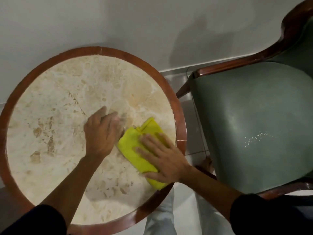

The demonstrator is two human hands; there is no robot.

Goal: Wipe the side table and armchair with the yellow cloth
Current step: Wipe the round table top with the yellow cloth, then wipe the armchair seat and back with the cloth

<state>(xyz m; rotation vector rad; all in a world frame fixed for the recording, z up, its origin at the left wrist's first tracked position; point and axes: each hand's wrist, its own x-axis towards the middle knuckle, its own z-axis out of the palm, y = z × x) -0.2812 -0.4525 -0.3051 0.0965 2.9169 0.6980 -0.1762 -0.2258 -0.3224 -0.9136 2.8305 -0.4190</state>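
A round side table (50, 92) with a cream marble top and a reddish wooden rim fills the left of the view. A folded yellow cloth (133, 148) lies on the table's right part, near the rim. My right hand (162, 158) lies flat on the cloth with fingers spread, pressing it down. My left hand (101, 133) rests on the marble just left of the cloth, fingers curled and blurred at the cloth's upper edge. To the right stands an armchair (254, 119) with a green seat and a dark wooden frame.
A white wall runs behind the table and chair. Pale floor tiles (188, 116) show in the narrow gap between them. My light trousers and a bare foot (207, 164) are below that gap. Small white specks lie on the seat (255, 137).
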